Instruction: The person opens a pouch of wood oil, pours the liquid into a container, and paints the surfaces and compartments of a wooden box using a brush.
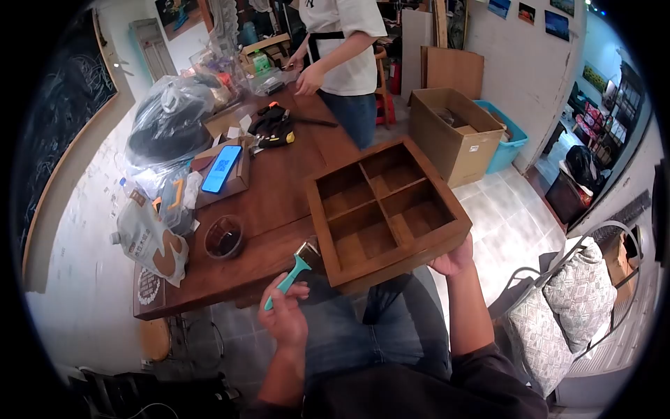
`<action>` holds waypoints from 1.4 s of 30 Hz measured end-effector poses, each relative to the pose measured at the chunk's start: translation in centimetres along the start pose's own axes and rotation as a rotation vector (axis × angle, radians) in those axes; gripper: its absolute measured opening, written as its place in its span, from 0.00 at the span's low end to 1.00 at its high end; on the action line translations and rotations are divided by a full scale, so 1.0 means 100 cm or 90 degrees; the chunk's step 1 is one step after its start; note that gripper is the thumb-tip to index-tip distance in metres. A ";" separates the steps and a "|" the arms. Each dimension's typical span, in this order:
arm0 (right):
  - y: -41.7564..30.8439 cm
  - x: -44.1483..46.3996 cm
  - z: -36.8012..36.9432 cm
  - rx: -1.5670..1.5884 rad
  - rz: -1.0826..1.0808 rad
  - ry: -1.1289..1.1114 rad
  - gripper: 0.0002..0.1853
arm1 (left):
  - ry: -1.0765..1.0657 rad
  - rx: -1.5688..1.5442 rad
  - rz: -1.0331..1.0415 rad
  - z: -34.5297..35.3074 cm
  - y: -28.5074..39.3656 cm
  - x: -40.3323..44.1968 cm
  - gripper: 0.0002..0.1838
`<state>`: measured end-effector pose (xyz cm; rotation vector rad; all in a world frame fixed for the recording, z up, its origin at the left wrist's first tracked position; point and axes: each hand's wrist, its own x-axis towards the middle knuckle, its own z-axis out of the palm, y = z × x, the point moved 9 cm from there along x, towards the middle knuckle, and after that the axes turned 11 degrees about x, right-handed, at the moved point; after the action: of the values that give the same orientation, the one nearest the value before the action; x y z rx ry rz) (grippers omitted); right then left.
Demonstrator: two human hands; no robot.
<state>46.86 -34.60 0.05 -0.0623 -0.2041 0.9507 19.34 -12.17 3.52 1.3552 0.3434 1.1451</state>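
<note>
My left hand [285, 314] is closed around the teal handle of a paintbrush [300, 262], whose bristle end points up toward the near left side of a wooden box. That box [326, 244] is brown, divided into several square compartments, and tilted over the table's right edge. My right hand [453, 258] grips its near right corner from beneath, with most of the fingers hidden. Left of the brush, a clear plastic cup [225, 236] with dark liquid stands on the table. Beside the cup is a white spouted pouch [148, 237].
On the brown wooden table [279, 202], a phone [222, 169] leans on a small carton, near black-and-yellow tools [272, 127] and a bagged dark object [167, 119]. Another person [342, 49] stands across. A cardboard box [450, 136], blue bin [513, 143] and cushioned chair [551, 321] are at right.
</note>
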 end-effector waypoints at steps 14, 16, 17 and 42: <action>0.046 0.022 0.003 0.033 0.014 -0.031 0.40 | 0.258 0.184 0.093 -0.123 0.066 0.090 0.19; 0.045 0.022 0.002 0.021 -0.019 0.026 0.38 | 0.247 0.130 -0.068 -0.150 0.043 0.117 0.15; 0.048 0.022 0.005 0.025 -0.015 0.023 0.38 | 0.250 0.134 -0.064 -0.154 0.044 0.125 0.15; 0.060 0.024 -0.003 0.081 -0.091 0.040 0.37 | -0.249 1.150 0.108 -0.025 -0.025 0.381 0.39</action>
<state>43.43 -29.14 -0.76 0.0397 -0.0884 0.8161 36.07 19.93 15.99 3.1224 1.1068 0.4290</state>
